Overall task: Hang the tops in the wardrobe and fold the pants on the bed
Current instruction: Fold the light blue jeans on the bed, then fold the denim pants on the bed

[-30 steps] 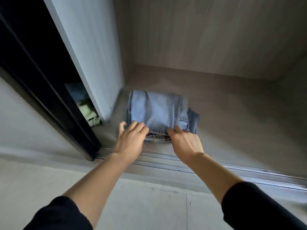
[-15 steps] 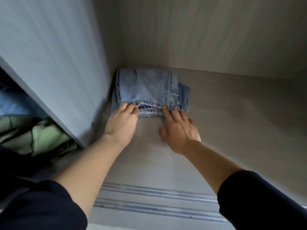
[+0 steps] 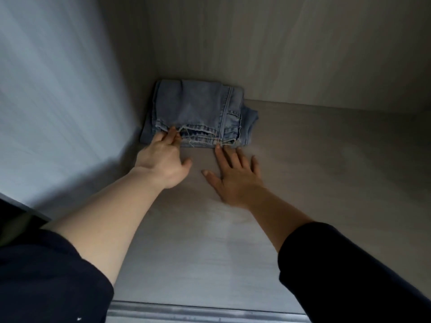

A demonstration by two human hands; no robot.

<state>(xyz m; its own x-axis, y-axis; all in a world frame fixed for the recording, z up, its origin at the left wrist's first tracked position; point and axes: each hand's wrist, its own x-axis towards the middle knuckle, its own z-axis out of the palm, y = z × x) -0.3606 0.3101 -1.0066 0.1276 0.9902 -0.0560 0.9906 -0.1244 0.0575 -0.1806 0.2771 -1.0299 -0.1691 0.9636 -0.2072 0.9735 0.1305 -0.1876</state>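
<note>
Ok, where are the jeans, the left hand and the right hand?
jeans (image 3: 198,108), head view, on the top folded denim layer.
left hand (image 3: 163,159), head view, on the back of the hand.
right hand (image 3: 235,180), head view, on the back of the hand.

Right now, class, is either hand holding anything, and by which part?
Nothing is held. The left hand touches the folded jeans at their near edge with straight fingers; the right hand lies flat on the wardrobe floor, fingertips by that edge.
</note>
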